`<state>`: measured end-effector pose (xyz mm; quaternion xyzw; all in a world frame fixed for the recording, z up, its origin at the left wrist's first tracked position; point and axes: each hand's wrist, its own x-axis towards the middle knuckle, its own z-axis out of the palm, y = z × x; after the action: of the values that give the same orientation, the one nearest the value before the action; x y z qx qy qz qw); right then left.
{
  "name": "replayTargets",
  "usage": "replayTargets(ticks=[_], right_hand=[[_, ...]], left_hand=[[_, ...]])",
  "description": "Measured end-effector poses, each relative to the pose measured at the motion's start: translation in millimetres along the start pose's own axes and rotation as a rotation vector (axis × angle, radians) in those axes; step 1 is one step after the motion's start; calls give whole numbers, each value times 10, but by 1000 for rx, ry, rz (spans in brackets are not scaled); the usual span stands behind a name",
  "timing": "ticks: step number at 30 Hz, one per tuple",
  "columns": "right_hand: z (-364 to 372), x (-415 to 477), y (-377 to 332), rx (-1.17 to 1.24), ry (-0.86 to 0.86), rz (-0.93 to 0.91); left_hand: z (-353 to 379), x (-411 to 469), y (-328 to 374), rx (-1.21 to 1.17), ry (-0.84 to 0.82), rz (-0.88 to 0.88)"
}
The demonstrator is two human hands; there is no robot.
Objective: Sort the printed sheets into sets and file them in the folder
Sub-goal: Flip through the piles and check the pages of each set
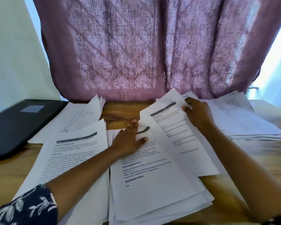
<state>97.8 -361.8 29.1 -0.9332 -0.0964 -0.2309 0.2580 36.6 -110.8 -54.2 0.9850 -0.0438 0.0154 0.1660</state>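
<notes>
We see a wooden table point(120, 111). At its left lies a black folder point(15, 127), closed, with a drawing sheet point(75, 117) just beside it. Nearer us lie a left pile point(75, 159) and a middle pile point(152, 189), and a right pile point(250, 125) lies farther off.

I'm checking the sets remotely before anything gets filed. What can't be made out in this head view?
Folder: head view, closed and cut by the left edge; contents hidden.
Middle sheet: top lines covered by the left hand and the lifted sheet.
Lifted sheet, pinched by the right hand: text blurred.
Right pile: washed out by bright light; print unreadable.
Lower sheets in each pile: covered by the top ones.
</notes>
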Motion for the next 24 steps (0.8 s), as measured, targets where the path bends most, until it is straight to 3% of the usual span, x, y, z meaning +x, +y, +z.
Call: replayTargets(ticks=[7,14,17,20,24], right_hand=[[-562,101,-355,-421,527,-524],[-1058,190,-1017,-560,693,-791],[-1291,197,-1306,-641,821,-886],[-1390,118,-1544,-686,915,-983],[-1245,-35,-1691,-484,890,-992]], left_hand=[[-59,144,22,145,-155,-48],[-433,-60,-20,-75,79,20],[-633,-155,-187,58,80,34],[-793,-512,-230,16,67,84],[-983,-1201,-225,-46,23,51]])
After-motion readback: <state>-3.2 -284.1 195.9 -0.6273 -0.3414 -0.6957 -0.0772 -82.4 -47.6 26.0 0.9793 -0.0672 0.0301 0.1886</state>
